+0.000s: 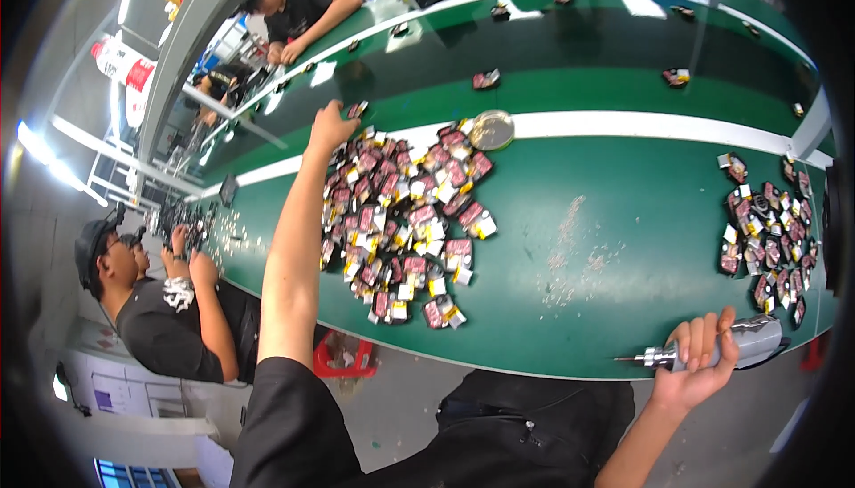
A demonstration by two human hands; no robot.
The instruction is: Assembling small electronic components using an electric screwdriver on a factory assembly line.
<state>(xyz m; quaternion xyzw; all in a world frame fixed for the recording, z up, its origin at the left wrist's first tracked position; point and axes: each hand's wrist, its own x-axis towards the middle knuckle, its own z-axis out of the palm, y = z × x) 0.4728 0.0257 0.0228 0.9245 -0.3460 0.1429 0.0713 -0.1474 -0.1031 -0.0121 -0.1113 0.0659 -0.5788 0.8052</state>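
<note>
My left arm stretches over the bench to the dark belt. There my left hand [329,126] has its fingers at one end of a small black module [358,110], apparently pinching it. Below that hand spreads a large heap of similar modules [392,221] with pinkish faces and white and yellow tabs. At the bench's near right edge my right hand [699,359] is wrapped round a grey electric screwdriver [753,343]. Its thin bit [629,359] points left and touches nothing. A smaller group of modules [770,234] lies beyond the screwdriver.
Small screws [570,256] are scattered on the green bench [525,328]. A round shallow dish [492,130] stands by the white rail [623,124]. More modules [486,79] lie spaced along the belt. One person [303,16] works across it, another [169,310] to my left. A red stool [346,354] is below.
</note>
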